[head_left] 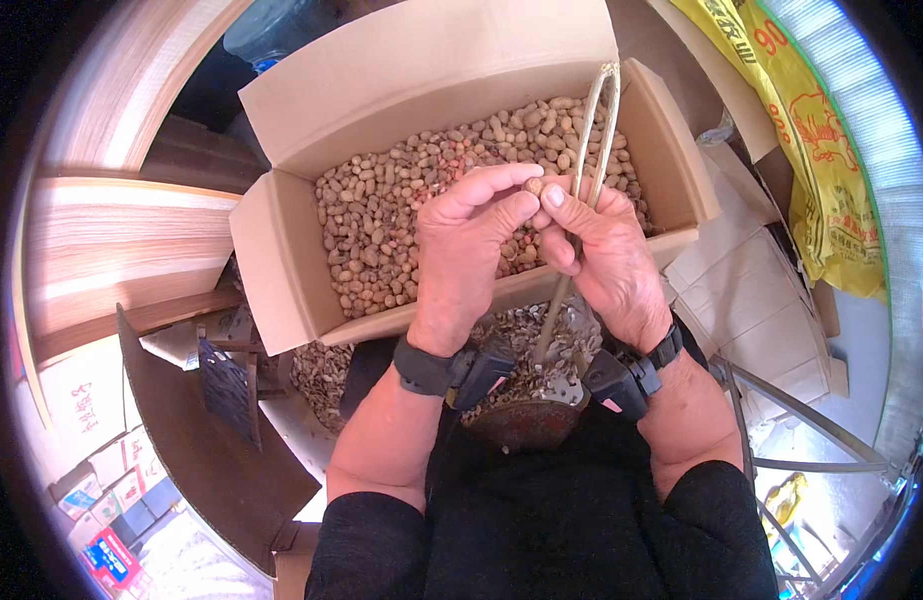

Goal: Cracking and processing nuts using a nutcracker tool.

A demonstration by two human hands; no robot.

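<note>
Over the near side of a box of peanuts, my two hands meet at the fingertips. A peanut (533, 186) is pinched between them, partly covered by the fingers. My left hand (463, 240) has thumb and forefinger closed on its left side. My right hand (613, 250) presses the thumb against its right side and also grips a pale stick bent double into tongs (611, 115). The tongs' bend points away from me, and one end comes out below the hand. Unshelled peanuts (381, 215) fill the cardboard box (671, 150); pinkish kernels (459, 160) lie among them.
Broken shells (506, 345) lie in a container between my legs, and more shells (321, 375) sit to its left. A brown cardboard flap (196, 440) stands at left. A yellow sack (821, 150) hangs at far right, above a metal frame (811, 420).
</note>
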